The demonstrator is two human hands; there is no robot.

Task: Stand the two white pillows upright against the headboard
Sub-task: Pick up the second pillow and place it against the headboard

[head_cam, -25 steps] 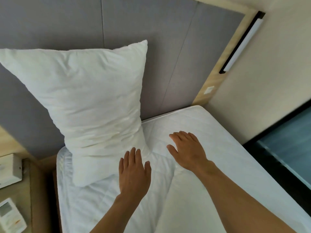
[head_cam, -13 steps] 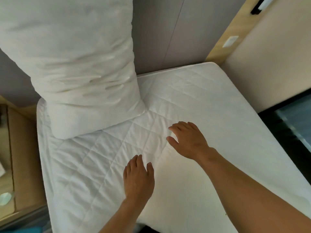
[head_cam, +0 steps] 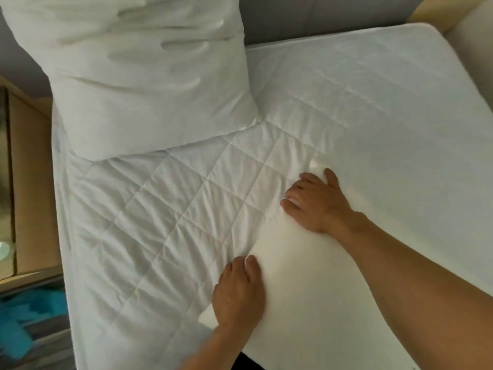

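Note:
One white pillow (head_cam: pixel 149 84) stands upright at the bed's left side, leaning on the grey headboard (head_cam: pixel 306 14). The second white pillow (head_cam: pixel 386 209), smooth and flat, lies on the quilted mattress (head_cam: pixel 160 209) to the right, partly under my right forearm. My right hand (head_cam: pixel 317 201) clasps its far left corner, fingers curled over the edge and thumb on top. My left hand (head_cam: pixel 240 292) grips the same left edge nearer to me, fingertips tucked at the seam, and the near corner of the pillow pokes out beside my wrist.
A wooden nightstand (head_cam: pixel 32 169) stands left of the bed, with blue patterned carpet (head_cam: pixel 29 316) below it. A beige wall (head_cam: pixel 474 28) closes the far right corner. Bare mattress shows beside the standing pillow, in front of the headboard.
The view has tilted down and the standing pillow has slid up the frame. Both hands, flat and open before, have moved onto the lying pillow's left edge and curled around it.

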